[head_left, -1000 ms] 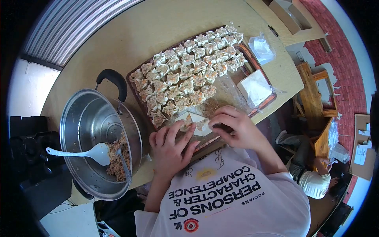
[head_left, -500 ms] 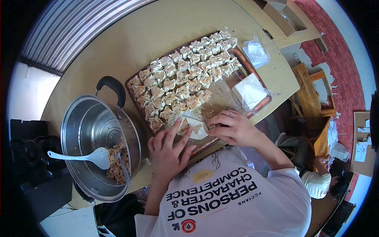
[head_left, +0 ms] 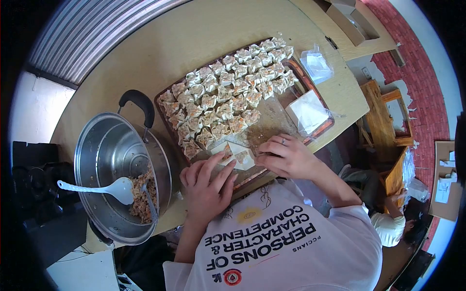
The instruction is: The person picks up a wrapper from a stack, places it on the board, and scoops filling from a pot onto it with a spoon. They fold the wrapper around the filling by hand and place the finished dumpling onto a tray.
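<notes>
My left hand lies flat with fingers spread, its fingertips pressing the near left corner of a square dumpling wrapper with filling on it. My right hand, with a ring on one finger, pinches the wrapper's right edge. The wrapper lies at the near end of a brown tray. Rows of several folded dumplings fill the tray beyond my hands.
To the left, a steel pot with a black handle holds minced filling and a white ladle. A bagged wrapper stack lies on the tray's right end, a plastic bag beyond. Another person crouches lower right.
My left index finger has drawn back from the wrapper's middle to its near corner. The right hand has stayed on the right edge, and the wrapper looks more folded.
</notes>
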Motion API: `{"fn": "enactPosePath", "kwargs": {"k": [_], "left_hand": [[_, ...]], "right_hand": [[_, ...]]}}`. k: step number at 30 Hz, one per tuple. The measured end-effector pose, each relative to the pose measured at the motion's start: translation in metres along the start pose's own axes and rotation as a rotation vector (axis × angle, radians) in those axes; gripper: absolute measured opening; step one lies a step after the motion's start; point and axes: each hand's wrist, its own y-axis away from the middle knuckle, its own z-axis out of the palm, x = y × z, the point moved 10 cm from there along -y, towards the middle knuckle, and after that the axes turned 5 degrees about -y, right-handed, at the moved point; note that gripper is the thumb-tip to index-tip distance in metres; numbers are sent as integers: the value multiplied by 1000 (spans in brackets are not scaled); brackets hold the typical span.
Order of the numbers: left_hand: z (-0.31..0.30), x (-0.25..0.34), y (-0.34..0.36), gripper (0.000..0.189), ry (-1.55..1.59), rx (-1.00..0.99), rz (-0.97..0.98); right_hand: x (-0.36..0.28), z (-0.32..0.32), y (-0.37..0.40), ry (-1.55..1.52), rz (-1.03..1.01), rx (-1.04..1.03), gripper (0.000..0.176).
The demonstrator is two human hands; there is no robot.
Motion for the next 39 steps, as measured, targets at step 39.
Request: {"fn": "enactPosePath", "kwargs": {"k": [39], "left_hand": [[-1, 0, -3, 24, 148, 49, -93]], "right_hand": [[13, 0, -20, -164, 75, 57, 22]]}}
